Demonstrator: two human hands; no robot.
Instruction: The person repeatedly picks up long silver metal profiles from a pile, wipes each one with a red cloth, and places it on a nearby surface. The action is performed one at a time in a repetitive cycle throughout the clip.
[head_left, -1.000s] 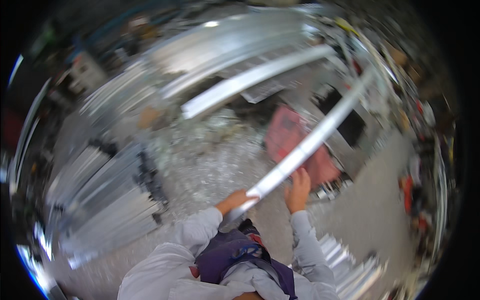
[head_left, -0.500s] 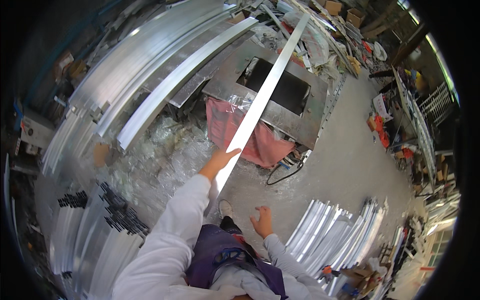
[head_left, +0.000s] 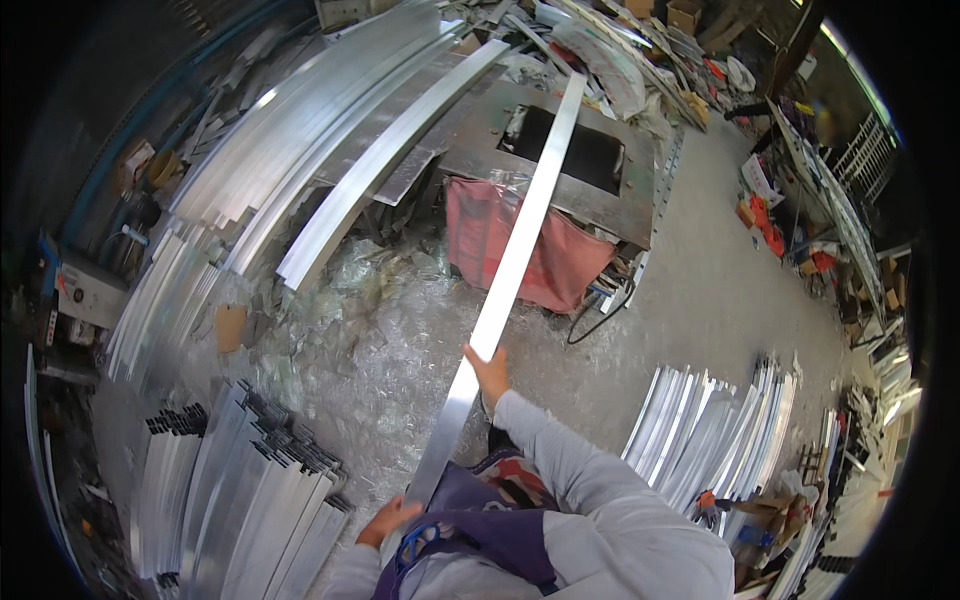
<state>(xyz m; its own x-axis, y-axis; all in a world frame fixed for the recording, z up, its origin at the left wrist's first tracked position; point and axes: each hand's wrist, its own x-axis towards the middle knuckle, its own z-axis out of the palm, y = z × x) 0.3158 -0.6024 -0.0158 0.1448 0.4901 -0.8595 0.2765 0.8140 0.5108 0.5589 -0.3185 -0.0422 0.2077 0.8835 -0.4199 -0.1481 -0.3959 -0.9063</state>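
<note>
A long silvery aluminium profile (head_left: 528,225) slants from beside my waist to over the metal machine table (head_left: 480,150) ahead. My right hand (head_left: 489,376) is closed around its right edge, partway along, with the thumb at the upper face. At the profile's near end, my left hand (head_left: 388,521) is low by the purple apron (head_left: 475,515), its fingers closed against the end. Part of that grip is hidden. The profile's far end lies over the table's dark square opening (head_left: 595,160). A red cloth (head_left: 525,250) hangs from the table's near side.
Long profiles (head_left: 300,130) lie stacked at the left, and one single profile (head_left: 385,170) sticks out near the table. Bundles of profiles stand at lower left (head_left: 230,490) and lower right (head_left: 700,425). Crumpled clear film (head_left: 350,330) covers the floor at left. A black cable (head_left: 603,325) loops beside the table.
My right hand, free before, now grips the profile partway along. My left hand has gone from there to the near end. The profile's far end has come back toward me.
</note>
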